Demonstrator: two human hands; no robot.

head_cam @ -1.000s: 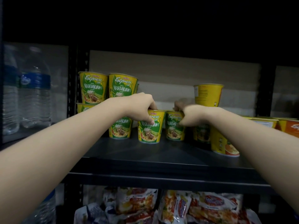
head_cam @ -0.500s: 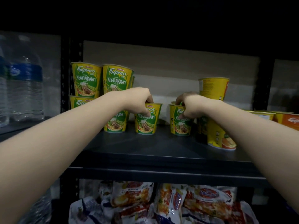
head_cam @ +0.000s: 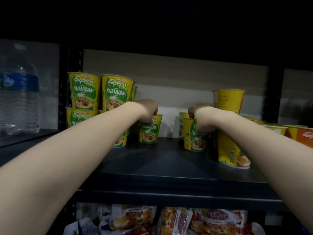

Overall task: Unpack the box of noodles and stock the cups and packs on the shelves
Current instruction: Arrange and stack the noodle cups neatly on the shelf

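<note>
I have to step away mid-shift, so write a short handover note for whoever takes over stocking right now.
Left hand: grips from above the rim of a vegetarian cup standing on the black shelf.
Right hand: grips another vegetarian cup the same way, to the right.
Done: stacked cups two high at the left; yellow cups stacked at the right.
Noodle packs lie on the shelf below.
Left: release both cups and fill the gap between them. The box is out of view.
</note>
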